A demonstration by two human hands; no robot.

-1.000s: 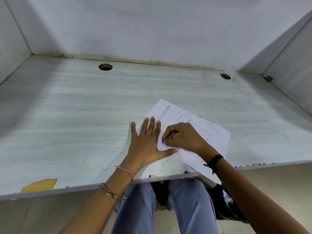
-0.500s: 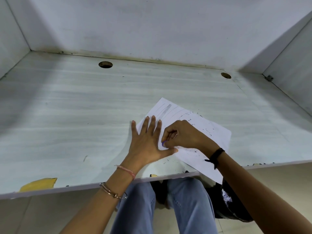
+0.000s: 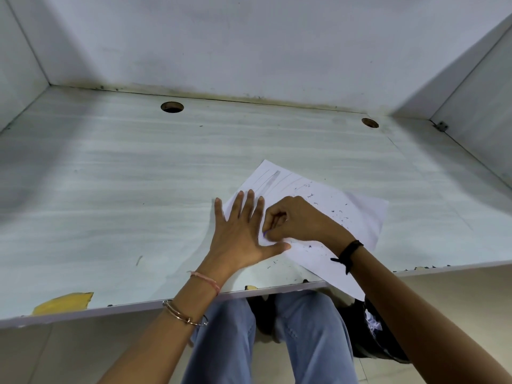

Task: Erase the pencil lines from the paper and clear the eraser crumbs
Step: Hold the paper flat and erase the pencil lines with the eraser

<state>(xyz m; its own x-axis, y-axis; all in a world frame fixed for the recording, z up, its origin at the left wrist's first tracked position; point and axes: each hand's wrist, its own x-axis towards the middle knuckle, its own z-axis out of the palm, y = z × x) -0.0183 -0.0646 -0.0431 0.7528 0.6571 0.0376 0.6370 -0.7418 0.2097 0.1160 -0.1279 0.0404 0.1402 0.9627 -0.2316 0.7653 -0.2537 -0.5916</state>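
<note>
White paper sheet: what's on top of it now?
Dark eraser crumbs, grey pencil lines at its far corner, the flat left hand, and the right hand pinching a purple eraser, mostly hidden by fingers.

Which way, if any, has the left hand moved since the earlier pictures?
No. The left hand stays flat on the paper, its thumb equally far from the desk edge.

Behind the left hand [image 3: 238,236] the person is wearing a thin pink thread bracelet [image 3: 206,279] and, farther up the forearm, a slim metal bangle [image 3: 182,314]. A black cord band [image 3: 349,252] is circling the wrist of the right hand [image 3: 299,220]. Light blue jeans [image 3: 313,336] are covering both legs.
</note>
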